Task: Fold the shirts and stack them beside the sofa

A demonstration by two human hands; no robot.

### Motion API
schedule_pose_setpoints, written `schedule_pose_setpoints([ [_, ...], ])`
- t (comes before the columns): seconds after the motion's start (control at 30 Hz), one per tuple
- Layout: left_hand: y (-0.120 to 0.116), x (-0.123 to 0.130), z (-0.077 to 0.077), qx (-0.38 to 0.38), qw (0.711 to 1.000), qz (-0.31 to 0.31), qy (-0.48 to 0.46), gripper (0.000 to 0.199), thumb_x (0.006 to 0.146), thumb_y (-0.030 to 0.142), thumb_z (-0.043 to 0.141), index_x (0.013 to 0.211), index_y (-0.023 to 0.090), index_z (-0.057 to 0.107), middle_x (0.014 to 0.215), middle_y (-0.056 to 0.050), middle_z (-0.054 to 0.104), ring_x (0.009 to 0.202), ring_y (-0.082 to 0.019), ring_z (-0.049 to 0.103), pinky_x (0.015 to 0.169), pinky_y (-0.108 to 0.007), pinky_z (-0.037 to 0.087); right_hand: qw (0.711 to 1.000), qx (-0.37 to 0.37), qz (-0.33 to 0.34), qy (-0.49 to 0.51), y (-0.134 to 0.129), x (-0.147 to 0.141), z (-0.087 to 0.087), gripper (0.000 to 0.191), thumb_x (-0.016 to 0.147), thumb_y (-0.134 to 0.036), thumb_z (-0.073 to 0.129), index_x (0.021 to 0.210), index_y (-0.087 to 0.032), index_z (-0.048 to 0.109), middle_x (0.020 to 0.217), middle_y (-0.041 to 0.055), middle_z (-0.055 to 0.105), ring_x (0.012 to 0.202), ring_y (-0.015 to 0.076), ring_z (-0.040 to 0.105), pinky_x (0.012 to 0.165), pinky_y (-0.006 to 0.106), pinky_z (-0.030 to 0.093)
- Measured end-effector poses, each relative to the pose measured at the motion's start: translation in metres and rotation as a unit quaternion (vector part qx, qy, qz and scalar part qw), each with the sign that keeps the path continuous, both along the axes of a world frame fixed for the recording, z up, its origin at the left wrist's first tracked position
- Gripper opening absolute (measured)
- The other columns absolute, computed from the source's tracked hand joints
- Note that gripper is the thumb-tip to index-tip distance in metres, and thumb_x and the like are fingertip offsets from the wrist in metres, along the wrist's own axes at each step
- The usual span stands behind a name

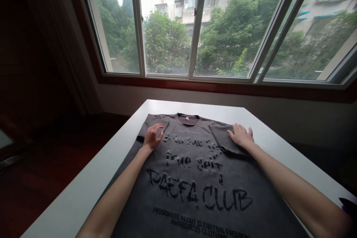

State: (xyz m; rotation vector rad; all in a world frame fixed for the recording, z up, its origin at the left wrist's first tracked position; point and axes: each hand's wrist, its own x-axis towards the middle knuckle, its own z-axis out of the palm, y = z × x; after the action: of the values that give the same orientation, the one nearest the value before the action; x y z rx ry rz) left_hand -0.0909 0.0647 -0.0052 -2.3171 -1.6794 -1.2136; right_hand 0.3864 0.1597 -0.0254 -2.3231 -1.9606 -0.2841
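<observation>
A dark grey T-shirt (184, 174) with black lettering lies front up on a white table (223, 111), its collar toward the far edge. Both sleeves are folded inward over the chest. My left hand (153, 136) rests on the folded sleeve at the left, fingers spread a little. On the other side, my right hand (241, 134) lies on the sleeve near the right shoulder, with its fingers apart. Neither hand grips the cloth. The shirt's lower part runs out of the frame between my forearms.
Beyond the table's far edge are a pale wall (125, 98) and a wide window (169, 44) with a reddish-brown sill. A curtain (55, 37) hangs at the left above a dark red floor (64, 152). A dark object (348, 205) shows at the table's right edge.
</observation>
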Motion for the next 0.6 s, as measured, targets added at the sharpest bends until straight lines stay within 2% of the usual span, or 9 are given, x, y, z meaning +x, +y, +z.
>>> schedule_pose_setpoints([
  [0.07,-0.019,-0.013,0.000,-0.006,1.000,0.001,0.014,0.030,0.089,0.022,0.050,0.118,0.019,0.059,0.133,-0.011,0.058,0.126,-0.024,0.053,0.108,-0.046,0.040,1.000,0.012,0.023,-0.013,-0.003,-0.008,0.015,0.058,0.098,-0.043,0.024,0.146,-0.014,0.038,0.156,0.0136,0.031,0.146,0.0238,0.023,0.119,0.055,0.006],
  [0.13,-0.052,-0.034,-0.001,-0.026,0.999,0.015,0.033,0.038,0.089,0.025,0.051,0.126,0.020,0.053,0.142,-0.013,0.050,0.132,-0.026,0.046,0.109,-0.048,0.039,0.999,0.018,0.037,-0.014,-0.005,-0.019,0.033,0.054,0.097,-0.040,0.028,0.143,-0.015,0.041,0.154,0.0136,0.035,0.144,0.0241,0.027,0.118,0.055,0.009],
  [0.2,-0.100,-0.061,-0.001,-0.059,0.996,0.031,0.052,0.045,0.089,0.030,0.053,0.133,0.022,0.049,0.147,-0.012,0.044,0.136,-0.028,0.042,0.109,-0.049,0.038,0.999,0.016,0.043,-0.004,-0.007,-0.033,0.052,0.050,0.095,-0.037,0.033,0.139,-0.016,0.045,0.150,0.0139,0.040,0.141,0.0256,0.032,0.117,0.058,0.013],
  [0.3,-0.186,-0.105,0.003,-0.125,0.988,0.045,0.075,0.049,0.091,0.040,0.053,0.137,0.026,0.047,0.148,-0.010,0.044,0.136,-0.028,0.042,0.111,-0.048,0.037,0.998,0.009,0.047,0.032,-0.011,-0.065,0.076,0.046,0.092,-0.032,0.038,0.134,-0.016,0.049,0.144,0.0142,0.048,0.135,0.0274,0.040,0.114,0.058,0.019],
  [0.43,-0.294,-0.151,0.014,-0.207,0.971,0.111,0.051,0.056,0.092,0.048,0.050,0.144,0.029,0.039,0.148,-0.008,0.044,0.137,-0.027,0.041,0.111,-0.047,0.037,0.994,-0.016,0.058,0.087,-0.017,-0.137,0.095,0.046,0.090,-0.028,0.040,0.133,-0.014,0.050,0.140,0.0167,0.050,0.130,0.0297,0.044,0.109,0.055,0.027],
  [0.53,-0.351,-0.169,0.015,-0.229,0.956,0.184,0.010,0.051,0.089,0.052,0.052,0.136,0.031,0.049,0.141,-0.007,0.051,0.128,-0.028,0.051,0.103,-0.044,0.046,0.990,-0.041,0.096,0.100,-0.022,-0.209,0.098,0.045,0.090,-0.029,0.043,0.131,-0.014,0.052,0.132,0.0186,0.056,0.123,0.0322,0.050,0.102,0.052,0.035],
  [0.6,-0.380,-0.170,0.010,-0.228,0.948,0.221,-0.003,0.040,0.087,0.051,0.052,0.121,0.031,0.060,0.132,-0.006,0.058,0.120,-0.027,0.057,0.096,-0.041,0.051,0.984,-0.054,0.140,0.101,-0.026,-0.262,0.096,0.044,0.090,-0.030,0.046,0.130,-0.014,0.052,0.130,0.0180,0.057,0.123,0.0319,0.051,0.102,0.050,0.036],
])
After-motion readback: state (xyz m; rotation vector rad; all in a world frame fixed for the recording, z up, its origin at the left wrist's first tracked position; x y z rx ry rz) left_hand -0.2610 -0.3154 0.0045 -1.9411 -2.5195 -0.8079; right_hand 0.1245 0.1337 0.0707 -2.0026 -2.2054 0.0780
